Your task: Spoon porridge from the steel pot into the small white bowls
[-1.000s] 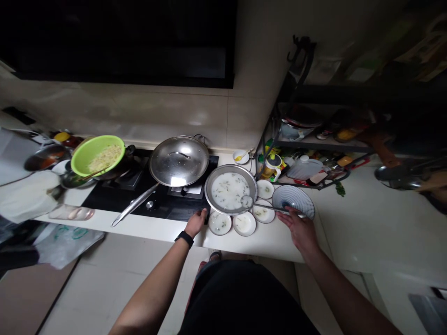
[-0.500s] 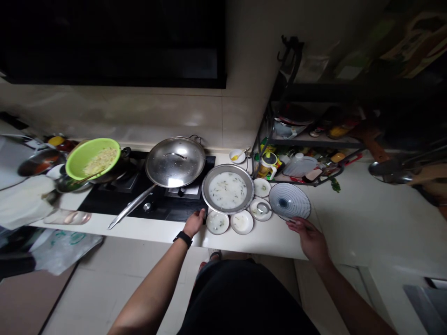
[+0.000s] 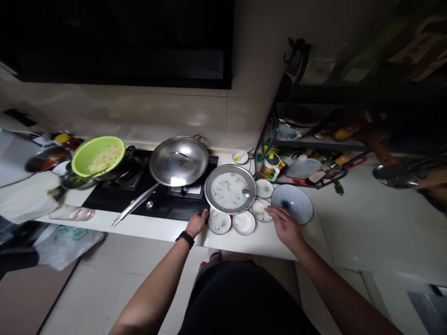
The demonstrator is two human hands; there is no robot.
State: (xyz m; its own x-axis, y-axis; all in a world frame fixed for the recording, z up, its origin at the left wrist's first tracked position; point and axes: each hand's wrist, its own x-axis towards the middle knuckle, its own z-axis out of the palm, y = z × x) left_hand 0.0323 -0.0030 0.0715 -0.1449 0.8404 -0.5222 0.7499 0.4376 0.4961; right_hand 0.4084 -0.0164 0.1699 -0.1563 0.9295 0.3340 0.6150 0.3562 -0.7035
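Here's where you stand: your right hand [image 3: 284,227] is open and empty, fingers spread as it reaches over a small white dish [image 3: 261,210] with a little cloudy liquid in it, and in this dim light it's hard to say whether your fingertips [image 3: 269,210] are touching its rim. Your left hand [image 3: 197,222] is holding nothing, its fingers loosely curled at the table [image 3: 275,244] edge, just beside the rim of a large steel tray [image 3: 213,195]. That tray sits in the middle of the action, full of milky liquid flecked with green, with a metal spoon [image 3: 247,192] lying in it. Two more white dishes [image 3: 219,222] [image 3: 243,223] wait in front of it, and another [image 3: 264,188] sits behind your right hand, next to a blue-and-white patterned bowl [image 3: 292,204]. Farther left, a lidded wok [image 3: 179,161] stands on a black glass hob [image 3: 150,209], beside a green colander [image 3: 78,158] of noodles. Against the tiled wall [image 3: 139,111], a wire rack [image 3: 314,144] crowds with bottles and kitchenware.
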